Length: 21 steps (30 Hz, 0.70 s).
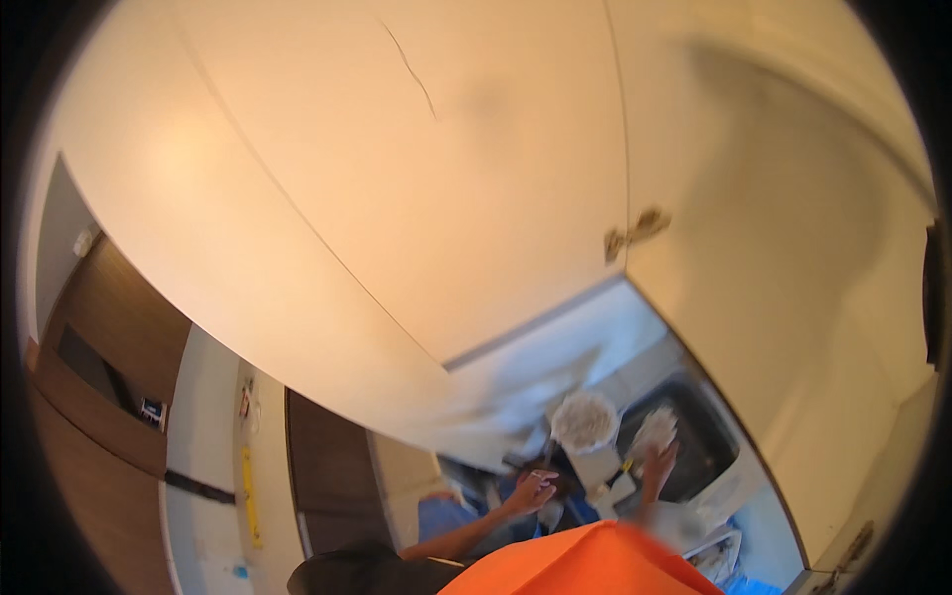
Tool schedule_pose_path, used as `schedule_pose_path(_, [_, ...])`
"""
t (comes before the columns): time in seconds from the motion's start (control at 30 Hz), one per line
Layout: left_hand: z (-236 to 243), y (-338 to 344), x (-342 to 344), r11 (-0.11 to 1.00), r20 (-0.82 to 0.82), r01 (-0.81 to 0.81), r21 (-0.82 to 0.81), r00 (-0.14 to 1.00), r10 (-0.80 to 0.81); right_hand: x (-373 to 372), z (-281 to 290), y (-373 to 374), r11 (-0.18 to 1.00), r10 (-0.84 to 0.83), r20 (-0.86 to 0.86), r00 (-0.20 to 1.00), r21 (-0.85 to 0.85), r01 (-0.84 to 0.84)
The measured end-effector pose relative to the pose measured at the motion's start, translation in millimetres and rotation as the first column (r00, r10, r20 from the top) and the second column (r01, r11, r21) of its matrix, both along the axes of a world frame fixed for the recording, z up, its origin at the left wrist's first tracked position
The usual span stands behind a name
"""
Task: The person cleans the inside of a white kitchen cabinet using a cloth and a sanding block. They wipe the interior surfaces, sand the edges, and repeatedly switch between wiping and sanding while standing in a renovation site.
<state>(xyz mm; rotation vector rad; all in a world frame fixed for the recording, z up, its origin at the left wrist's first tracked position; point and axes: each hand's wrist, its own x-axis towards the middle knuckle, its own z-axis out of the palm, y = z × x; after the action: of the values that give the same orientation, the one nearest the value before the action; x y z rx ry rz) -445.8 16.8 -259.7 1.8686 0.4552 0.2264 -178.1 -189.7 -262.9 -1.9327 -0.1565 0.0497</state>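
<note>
The view tilts far up, so pale cupboard doors (416, 178) fill most of it and the work shows only in a small patch at the lower edge. There the left hand (531, 491) is raised in front of the body, its fingers (543, 479) curled together around something small and thin, though it is too blurred to tell what. The right hand (659, 461) reaches out over the dark sink (709, 446) at the right end of the counter (635, 372), and its fingers are closed on a pale, crumpled wad (656, 428), perhaps a cloth or a bag; the blur hides which. Just left of the sink, on the counter, stands a round bowl (585, 421) filled with something whitish. Judging by how things lie, the work looks to be midway: the bowl is full and set aside, while the wad is held above the sink and not yet put down. Around the hands the counter is crowded with small blurred things, blue cloth (446, 516) lies near the left forearm, and printed papers or packets (719, 555) sit at the near right corner. An orange sleeve or garment (595, 565) covers the lower middle and hides the near edge of the counter. The cupboard doors hang low over the counter's back edge.
</note>
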Motion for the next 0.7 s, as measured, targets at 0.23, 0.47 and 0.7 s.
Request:
schedule_pose_path(0.23, [51, 6, 60, 0.926, -0.098, 0.145, -0.348, 0.977, -0.19, -105, 62, -21, 0.855, 0.487, -0.258, 0.834, 0.335, -0.396])
schedule_pose_path(0.47, [97, -14, 88, 0.922, -0.144, 0.279, -0.269, 0.935, -0.325, -129, 79, -14, 0.973, 0.098, 0.166, 0.981, 0.193, -0.13])
schedule_pose_path(0.7, [92, -51, 105, 0.746, 0.014, 0.334, -0.577, 0.917, -0.399, -145, 83, -26, 0.813, 0.367, -0.352, 0.861, 0.572, -0.113])
